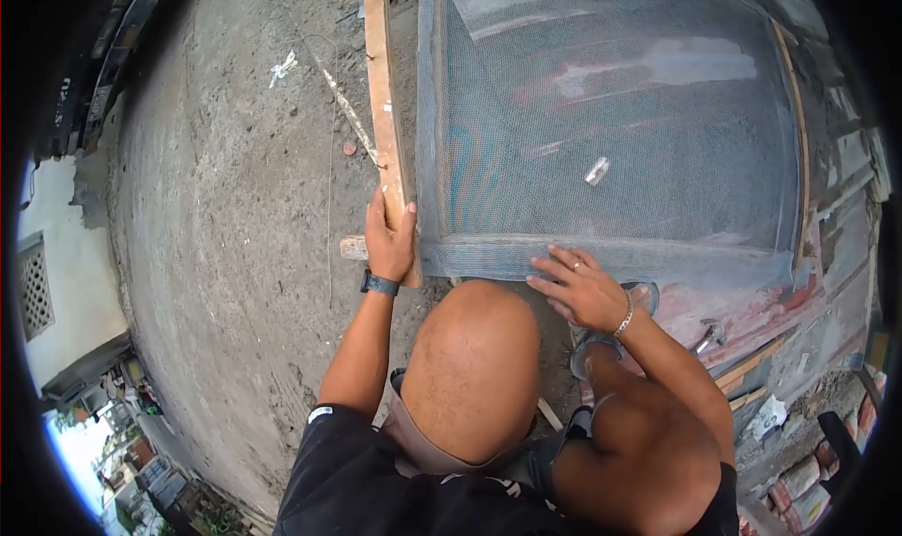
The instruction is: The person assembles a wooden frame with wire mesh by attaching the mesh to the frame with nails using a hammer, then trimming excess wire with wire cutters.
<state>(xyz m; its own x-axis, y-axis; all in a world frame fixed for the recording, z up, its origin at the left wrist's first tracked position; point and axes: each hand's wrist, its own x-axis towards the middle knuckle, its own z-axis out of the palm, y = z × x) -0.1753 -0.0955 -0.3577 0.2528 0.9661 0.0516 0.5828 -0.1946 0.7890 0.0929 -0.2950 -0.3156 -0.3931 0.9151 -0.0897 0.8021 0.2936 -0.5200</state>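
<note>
My left hand (390, 242) is wrapped round the near end of a long wooden strip (380, 94), thumb on one side and fingers on the other. Several nails stick out along that strip. Just to its right lies a wide sheet of fine mesh (620, 123) over a rectangular wooden frame, its border wrapped in the mesh. My right hand (584, 290) rests with fingers spread on the near border of the frame and holds nothing. On the mesh sits a small whitish object (597, 170), too small to name.
A hammer (711, 335) lies on the reddish board right of my foot. Wood strips (747, 367) are beside it. A short wood block (354, 248) juts out under the strip. Bare dirt ground (225, 207) spreads to the left, with a crumpled white scrap (283, 68).
</note>
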